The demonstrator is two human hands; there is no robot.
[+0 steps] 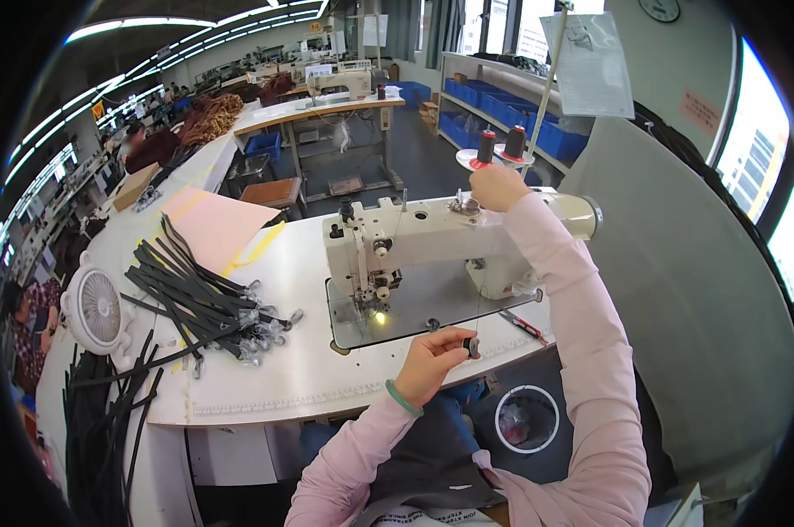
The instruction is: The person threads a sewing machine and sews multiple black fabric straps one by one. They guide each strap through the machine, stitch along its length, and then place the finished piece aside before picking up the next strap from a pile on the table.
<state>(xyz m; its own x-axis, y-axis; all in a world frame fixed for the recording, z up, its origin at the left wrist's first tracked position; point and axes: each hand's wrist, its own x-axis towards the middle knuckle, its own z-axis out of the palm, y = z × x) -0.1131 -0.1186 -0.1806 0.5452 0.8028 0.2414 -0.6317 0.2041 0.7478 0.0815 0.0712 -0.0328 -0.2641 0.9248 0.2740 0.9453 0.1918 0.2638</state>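
My left hand [430,364] pinches a small black-and-silver bobbin [471,348] just below the steel bed [432,312] of a white sewing machine [366,237], at the table's front. A fine thread appears to rise from it. My right hand [495,184] is raised over the machine's right part, just below two dark thread cones on red bases [487,146]; its fingers are curled and what they hold is hidden. A red-and-black cutter [524,325] lies right of the bed. Black straps with wrapped metal ends [182,281] lie on the white table [265,386] at left.
A small white fan [96,303], pink sheet [212,220] and more straps [98,439] are at left. Co-workers [28,325] sit along the far left. Blue bins [511,110] fill a rack behind. A grey panel [704,290] borders the right; a white bucket [527,417] stands below.
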